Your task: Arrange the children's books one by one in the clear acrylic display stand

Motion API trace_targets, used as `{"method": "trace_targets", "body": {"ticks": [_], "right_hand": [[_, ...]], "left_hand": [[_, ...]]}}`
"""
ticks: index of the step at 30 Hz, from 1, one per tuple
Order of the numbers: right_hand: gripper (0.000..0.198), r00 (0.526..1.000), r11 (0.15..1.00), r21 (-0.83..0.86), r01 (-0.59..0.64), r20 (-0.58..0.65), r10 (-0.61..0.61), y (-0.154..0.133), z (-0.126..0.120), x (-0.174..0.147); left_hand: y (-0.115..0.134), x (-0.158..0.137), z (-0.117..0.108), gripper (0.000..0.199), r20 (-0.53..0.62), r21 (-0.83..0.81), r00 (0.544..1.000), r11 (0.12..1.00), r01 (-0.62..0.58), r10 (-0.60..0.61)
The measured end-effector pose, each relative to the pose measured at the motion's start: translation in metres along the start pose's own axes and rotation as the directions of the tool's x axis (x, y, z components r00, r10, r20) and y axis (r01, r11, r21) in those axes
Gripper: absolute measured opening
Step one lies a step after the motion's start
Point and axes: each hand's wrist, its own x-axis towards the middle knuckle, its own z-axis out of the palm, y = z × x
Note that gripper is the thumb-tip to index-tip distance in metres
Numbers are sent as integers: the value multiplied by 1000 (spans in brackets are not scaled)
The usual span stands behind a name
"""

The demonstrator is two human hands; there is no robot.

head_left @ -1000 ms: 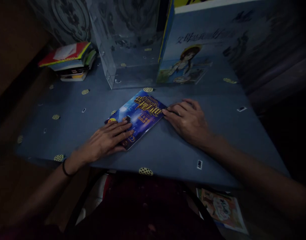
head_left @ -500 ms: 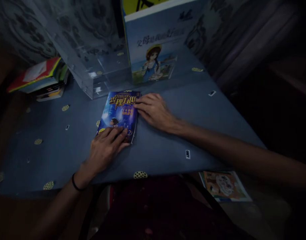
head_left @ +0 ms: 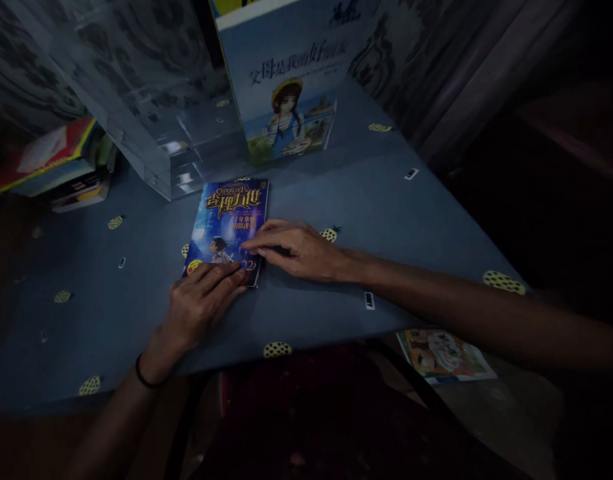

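A small paperback book (head_left: 226,217) with a blue-purple cover and gold lettering lies closed on the cloth-covered table. Across its lower edge rests my left hand (head_left: 201,303), palm down, fingers stretched flat on the cover; a dark band circles that wrist. My right hand (head_left: 299,247) reaches in from the right, its fingers extended over the book's right edge and the index fingertip at the cover. A gap shows between its thumb and fingers. The lower part of the cover is partly hidden by my left fingers.
A large picture book (head_left: 291,87) stands upright behind the paperback. Left of it is a clear plastic rack (head_left: 156,170). Several stacked books (head_left: 51,163) lie at the far left. Below the blue tablecloth's (head_left: 331,320) front edge, a colourful booklet (head_left: 443,357) is visible.
My right hand has slid from the upper right edge of the paperback toward its lower right. My left hand stays on the lower cover. The whole view has shifted slightly.
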Motion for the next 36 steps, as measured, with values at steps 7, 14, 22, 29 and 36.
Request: {"method": "trace_targets", "body": {"ticks": [7, 14, 22, 29, 36], "right_hand": [[28, 1000, 1000, 19, -4, -6, 4, -2, 1, -1], [27, 1000, 1000, 24, 15, -6, -15, -3, 1, 0], [27, 1000, 1000, 21, -7, 1, 7, -4, 0, 0], [26, 1000, 1000, 22, 13, -10, -13, -3, 1, 0], [26, 999, 1000, 14, 26, -24, -26, -2, 1, 0]], "left_hand": [[1, 1, -2, 16, 24, -18, 999, 1000, 22, -21], [1, 2, -2, 15, 7, -11, 1000, 1000, -5, 5], [-1, -2, -1, 17, 31, -9, 999, 1000, 20, -19], [0, 0, -2, 19, 20, -28, 1000, 1000, -6, 6], [-2, -2, -2, 19, 20, -34, 999, 999, -30, 30]]}}
